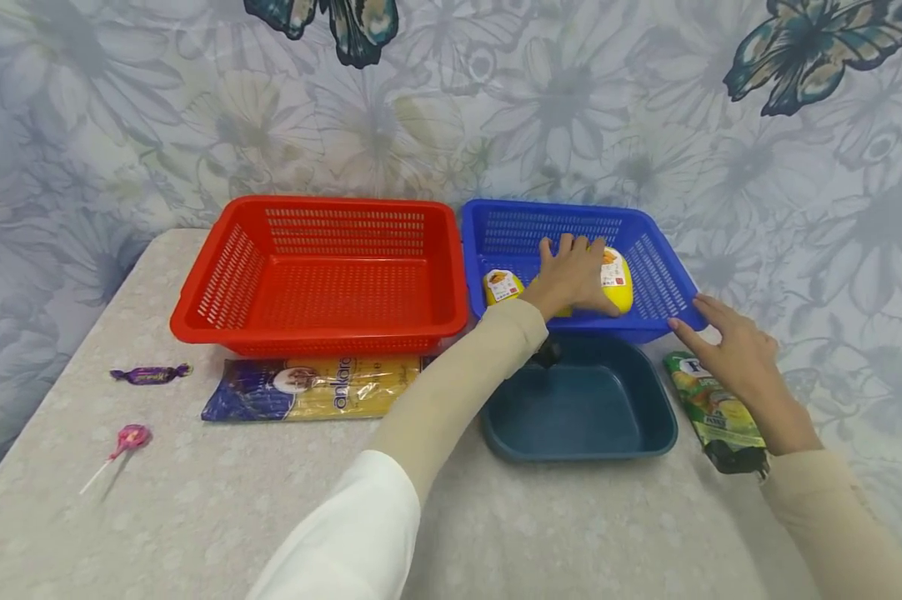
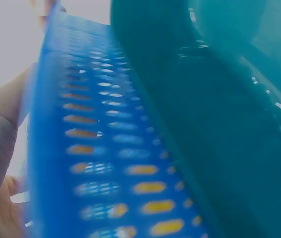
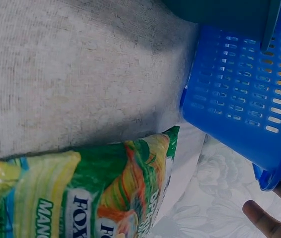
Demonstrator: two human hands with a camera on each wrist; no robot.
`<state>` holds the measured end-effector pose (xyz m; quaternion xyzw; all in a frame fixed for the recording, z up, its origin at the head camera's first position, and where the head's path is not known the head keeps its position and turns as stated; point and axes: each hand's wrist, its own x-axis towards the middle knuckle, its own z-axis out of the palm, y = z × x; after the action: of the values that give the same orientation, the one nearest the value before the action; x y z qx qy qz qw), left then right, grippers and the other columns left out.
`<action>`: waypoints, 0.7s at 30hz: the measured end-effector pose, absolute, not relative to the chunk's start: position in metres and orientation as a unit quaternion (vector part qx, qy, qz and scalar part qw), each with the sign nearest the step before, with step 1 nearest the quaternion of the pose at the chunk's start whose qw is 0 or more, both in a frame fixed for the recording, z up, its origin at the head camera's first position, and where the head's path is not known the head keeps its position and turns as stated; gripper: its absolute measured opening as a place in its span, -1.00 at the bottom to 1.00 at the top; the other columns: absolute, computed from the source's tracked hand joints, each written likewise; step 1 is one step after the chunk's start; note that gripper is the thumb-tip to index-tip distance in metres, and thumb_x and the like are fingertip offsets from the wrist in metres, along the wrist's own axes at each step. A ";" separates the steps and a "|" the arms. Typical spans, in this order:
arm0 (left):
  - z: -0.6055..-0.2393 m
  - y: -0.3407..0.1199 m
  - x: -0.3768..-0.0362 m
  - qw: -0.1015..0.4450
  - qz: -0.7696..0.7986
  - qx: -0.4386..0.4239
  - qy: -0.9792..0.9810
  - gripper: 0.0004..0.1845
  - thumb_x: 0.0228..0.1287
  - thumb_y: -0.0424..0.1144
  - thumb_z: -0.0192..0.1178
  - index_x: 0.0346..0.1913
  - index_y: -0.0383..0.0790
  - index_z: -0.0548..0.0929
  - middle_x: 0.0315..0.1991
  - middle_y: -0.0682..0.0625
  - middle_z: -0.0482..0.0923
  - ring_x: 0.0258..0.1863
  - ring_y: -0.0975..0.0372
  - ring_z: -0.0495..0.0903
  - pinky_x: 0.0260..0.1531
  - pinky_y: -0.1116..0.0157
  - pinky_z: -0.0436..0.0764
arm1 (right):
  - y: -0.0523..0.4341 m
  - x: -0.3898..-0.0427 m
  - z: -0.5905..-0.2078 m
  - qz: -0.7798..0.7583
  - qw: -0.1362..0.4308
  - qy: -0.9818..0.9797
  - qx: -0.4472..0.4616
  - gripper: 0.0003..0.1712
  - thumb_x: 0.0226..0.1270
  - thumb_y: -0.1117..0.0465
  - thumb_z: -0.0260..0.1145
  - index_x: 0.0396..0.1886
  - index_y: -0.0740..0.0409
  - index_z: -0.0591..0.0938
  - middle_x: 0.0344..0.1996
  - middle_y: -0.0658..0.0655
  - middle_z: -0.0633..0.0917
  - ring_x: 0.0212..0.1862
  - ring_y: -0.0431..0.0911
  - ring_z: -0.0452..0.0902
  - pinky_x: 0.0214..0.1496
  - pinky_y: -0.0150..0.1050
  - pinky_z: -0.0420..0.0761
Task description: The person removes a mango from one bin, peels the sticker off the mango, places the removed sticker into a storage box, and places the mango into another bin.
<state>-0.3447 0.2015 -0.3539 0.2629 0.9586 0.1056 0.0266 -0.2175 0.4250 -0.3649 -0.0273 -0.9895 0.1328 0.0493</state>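
Observation:
My left hand (image 1: 571, 275) reaches across into the blue basket (image 1: 556, 207) and lies over a large yellow pack (image 1: 618, 282), fingers over its far side and thumb along its near side. A smaller yellow pack (image 1: 502, 286) sits beside it in the same basket. My right hand (image 1: 721, 333) is flat, its fingertips (image 3: 264, 220) touching the near right corner of the blue basket (image 3: 240, 94). The left wrist view shows only the blurred blue basket wall (image 2: 105, 163) and the teal tub (image 2: 220, 124).
A dark teal tub (image 1: 578, 454) stands before the blue basket. A green mango candy bag (image 1: 714, 408) (image 3: 81, 193) lies under my right wrist. The red basket (image 1: 323, 204) holds nothing; a pasta pack (image 1: 316, 387), purple candy (image 1: 151, 374) and pink lollipop (image 1: 132, 437) lie left.

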 end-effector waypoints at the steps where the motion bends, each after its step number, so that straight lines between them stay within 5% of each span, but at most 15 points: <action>1: -0.351 0.199 -0.344 0.029 0.110 0.263 0.958 0.25 -0.12 0.57 0.26 0.59 0.11 -0.01 0.45 0.07 0.17 0.43 0.11 0.05 0.40 -0.10 -0.07 | 0.425 -0.217 -0.365 0.132 0.050 -0.990 -0.028 -0.07 0.50 -0.32 0.01 0.51 0.32 0.23 0.45 0.44 0.23 0.38 0.52 0.09 0.09 0.61 0.04; 21: -0.322 0.144 -0.316 -0.007 0.124 0.298 0.946 0.25 -0.15 0.56 0.25 0.59 0.16 -0.04 0.44 0.08 0.13 0.36 0.16 0.06 0.27 0.04 0.11 | 0.427 -0.216 -0.364 0.154 0.044 -0.987 -0.020 -0.08 0.51 -0.29 0.01 0.52 0.35 0.19 0.46 0.47 0.18 0.39 0.54 0.04 0.11 0.69 -0.07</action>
<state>-0.3160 0.1441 -0.3219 0.2979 0.9465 0.1241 -0.0068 -0.2164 0.4273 -0.3643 -0.0202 -0.9870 0.1536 0.0437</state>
